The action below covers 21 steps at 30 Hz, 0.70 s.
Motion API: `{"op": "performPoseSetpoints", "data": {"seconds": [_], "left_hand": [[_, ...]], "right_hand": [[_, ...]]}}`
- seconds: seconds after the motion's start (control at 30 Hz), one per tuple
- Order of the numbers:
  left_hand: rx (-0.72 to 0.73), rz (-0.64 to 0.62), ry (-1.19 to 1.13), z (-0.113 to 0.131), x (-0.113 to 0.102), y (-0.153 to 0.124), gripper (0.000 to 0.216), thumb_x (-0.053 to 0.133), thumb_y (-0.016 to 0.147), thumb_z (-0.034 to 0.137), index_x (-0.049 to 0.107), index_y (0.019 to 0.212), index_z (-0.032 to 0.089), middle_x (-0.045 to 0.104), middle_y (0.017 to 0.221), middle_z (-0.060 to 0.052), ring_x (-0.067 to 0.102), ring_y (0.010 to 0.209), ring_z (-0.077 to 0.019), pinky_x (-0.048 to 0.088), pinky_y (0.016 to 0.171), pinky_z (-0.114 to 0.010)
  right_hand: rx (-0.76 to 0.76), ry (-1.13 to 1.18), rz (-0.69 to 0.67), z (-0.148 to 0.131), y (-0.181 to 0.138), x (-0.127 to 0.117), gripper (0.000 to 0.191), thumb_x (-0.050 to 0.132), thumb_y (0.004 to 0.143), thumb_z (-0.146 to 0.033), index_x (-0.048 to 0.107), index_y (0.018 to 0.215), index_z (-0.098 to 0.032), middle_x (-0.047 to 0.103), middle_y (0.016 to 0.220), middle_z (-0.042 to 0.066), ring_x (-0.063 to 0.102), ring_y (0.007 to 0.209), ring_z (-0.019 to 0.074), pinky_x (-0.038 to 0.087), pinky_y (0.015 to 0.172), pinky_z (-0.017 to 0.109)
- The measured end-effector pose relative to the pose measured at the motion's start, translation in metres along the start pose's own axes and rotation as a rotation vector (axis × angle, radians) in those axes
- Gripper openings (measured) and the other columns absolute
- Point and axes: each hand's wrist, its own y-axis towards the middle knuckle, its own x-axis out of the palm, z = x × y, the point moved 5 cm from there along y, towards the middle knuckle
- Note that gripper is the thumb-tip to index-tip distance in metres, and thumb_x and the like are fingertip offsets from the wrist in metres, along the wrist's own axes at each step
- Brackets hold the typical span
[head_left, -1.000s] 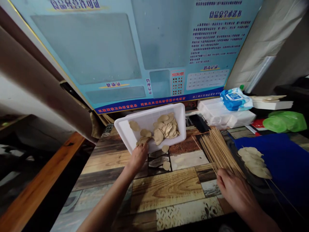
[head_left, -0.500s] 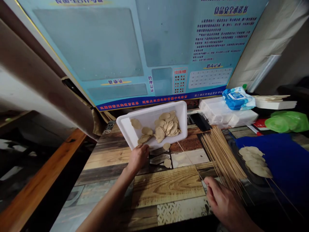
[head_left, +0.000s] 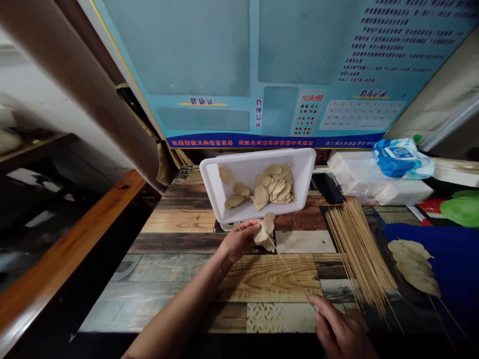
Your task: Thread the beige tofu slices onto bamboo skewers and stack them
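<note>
My left hand (head_left: 239, 240) pinches a thin beige slice (head_left: 262, 232) just in front of the white tray (head_left: 213, 187). My right hand (head_left: 339, 331), at the bottom edge, grips a bamboo skewer (head_left: 290, 271) whose tip points up-left into that slice. The tray holds several more beige slices (head_left: 275, 187). Two loose slices lie on the table by the held one.
A bundle of bamboo skewers (head_left: 357, 252) lies right of centre. Skewered slices (head_left: 415, 269) rest on a blue cloth (head_left: 452, 259) at the right. White boxes (head_left: 374, 182), a blue wipes pack (head_left: 400, 158) and a green bag (head_left: 464, 209) sit behind. A blue notice board (head_left: 262, 65) leans at the back.
My left hand left the tray's front rim and picked up a slice. My right hand drew one skewer from the bundle and brought its tip to the slice. The view shifted left.
</note>
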Motion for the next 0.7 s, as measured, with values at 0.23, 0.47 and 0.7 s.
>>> {"op": "performPoseSetpoints", "data": {"seconds": [0.23,0.47,0.7], "left_hand": [[0.112,0.015,0.066,0.007,-0.006,0.0,0.029,0.075,0.063,0.03,0.068,0.085,0.013,0.065,0.07,-0.001,0.058,0.061,-0.0095,0.05,0.06,-0.022],[0.193,0.014,0.236,0.014,-0.008,-0.005,0.028,0.073,0.065,0.033,0.069,0.085,0.014,0.067,0.074,-0.002,0.057,0.066,-0.0105,0.045,0.066,-0.022],[0.064,-0.025,0.164,0.005,-0.008,-0.006,0.027,0.075,0.064,0.028,0.069,0.087,0.014,0.067,0.075,-0.002,0.059,0.063,-0.0097,0.046,0.065,-0.022]], "right_hand": [[-0.016,-0.016,-0.032,-0.002,0.008,-0.001,0.029,0.034,0.084,-0.013,0.059,0.1,-0.016,0.075,0.083,0.004,0.071,0.07,0.0126,0.056,0.059,0.015],[0.0,0.027,-0.069,0.0,0.015,0.003,0.032,0.034,0.087,-0.016,0.063,0.1,-0.021,0.075,0.082,0.001,0.071,0.067,0.0121,0.056,0.058,0.016],[0.011,0.038,-0.142,0.012,0.002,0.012,0.03,0.038,0.088,-0.019,0.063,0.104,-0.021,0.074,0.09,0.002,0.071,0.076,0.0138,0.057,0.065,0.018]]}}
